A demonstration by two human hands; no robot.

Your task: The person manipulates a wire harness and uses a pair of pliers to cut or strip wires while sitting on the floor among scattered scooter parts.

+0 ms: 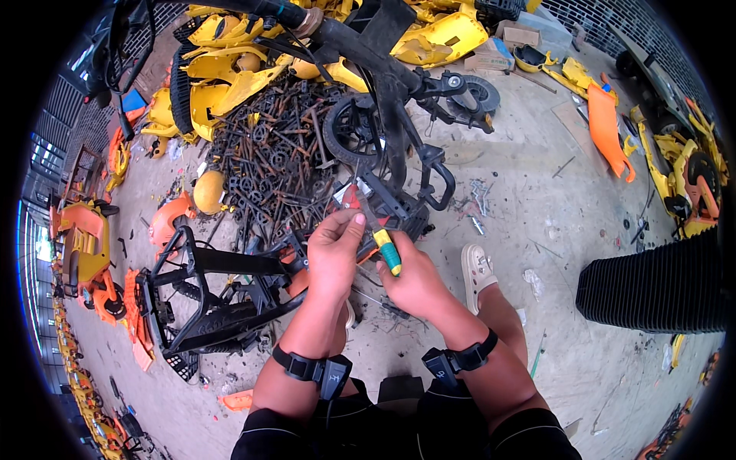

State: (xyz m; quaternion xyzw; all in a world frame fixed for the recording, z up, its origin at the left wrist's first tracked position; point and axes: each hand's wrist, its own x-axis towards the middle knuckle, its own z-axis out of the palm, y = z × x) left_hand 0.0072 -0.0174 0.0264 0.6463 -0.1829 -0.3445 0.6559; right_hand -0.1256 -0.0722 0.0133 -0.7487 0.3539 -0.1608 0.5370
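Note:
In my right hand (414,274) is a hand tool with a yellow-and-green handle (389,251) and a flat, pale metal blade that points up and away. Its exact kind is hard to make out. My left hand (334,249) is closed in a pinch beside the blade. A small red thing (351,197) shows just above the left thumb; whether the fingers hold it is unclear. Right beyond both hands stands a black scooter frame (391,130) with its dark lower parts. Another black tubular frame (238,263) lies to the left of my left forearm.
A large heap of rusty metal parts (268,153) lies ahead on the concrete floor, with yellow plastic covers (445,40) behind it. A black ribbed bin (652,284) stands at right, and an orange panel (606,130) lies farther off. Orange-and-yellow scooters (86,249) stand at left.

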